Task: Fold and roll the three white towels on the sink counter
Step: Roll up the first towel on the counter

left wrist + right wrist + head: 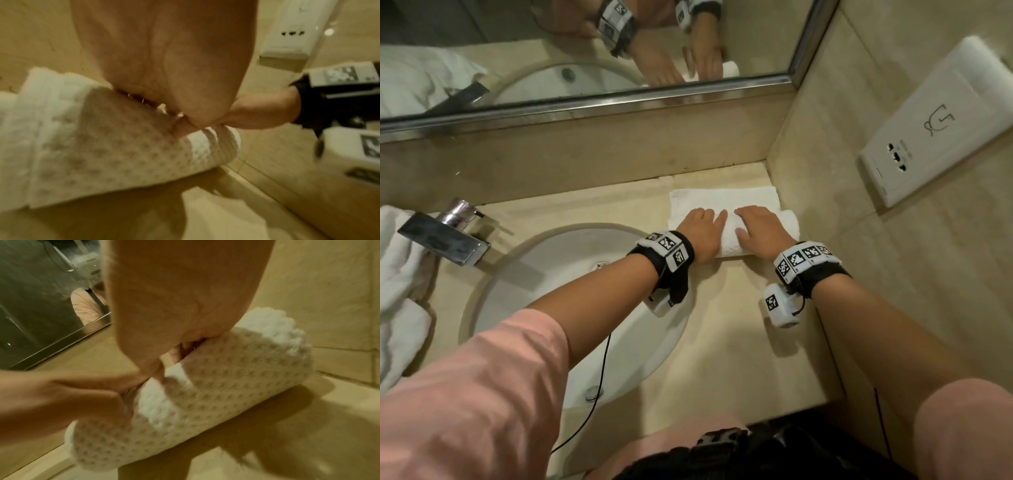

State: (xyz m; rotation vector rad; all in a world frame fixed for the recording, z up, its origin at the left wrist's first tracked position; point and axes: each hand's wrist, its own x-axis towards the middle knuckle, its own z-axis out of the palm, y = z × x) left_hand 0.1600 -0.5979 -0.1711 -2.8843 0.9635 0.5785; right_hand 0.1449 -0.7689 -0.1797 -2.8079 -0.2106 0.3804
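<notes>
A white waffle-textured towel point(722, 200) lies at the back right corner of the counter, its near part wound into a roll point(732, 245) and its far part still flat. My left hand point(702, 229) lies over the left half of the roll, and my right hand point(760, 229) over the right half, fingers curved round the top. The left wrist view shows my palm point(164, 65) pressed on the roll point(102, 146). In the right wrist view my fingers point(179, 350) curl over the roll point(226, 386), next to the left hand point(72, 394).
More white towels point(397, 274) are heaped at the counter's left edge beside a chrome faucet point(445, 236). The round sink basin point(551, 274) sits left of my hands. A tiled wall with a socket panel point(941, 120) stands close on the right, a mirror point(585, 51) behind.
</notes>
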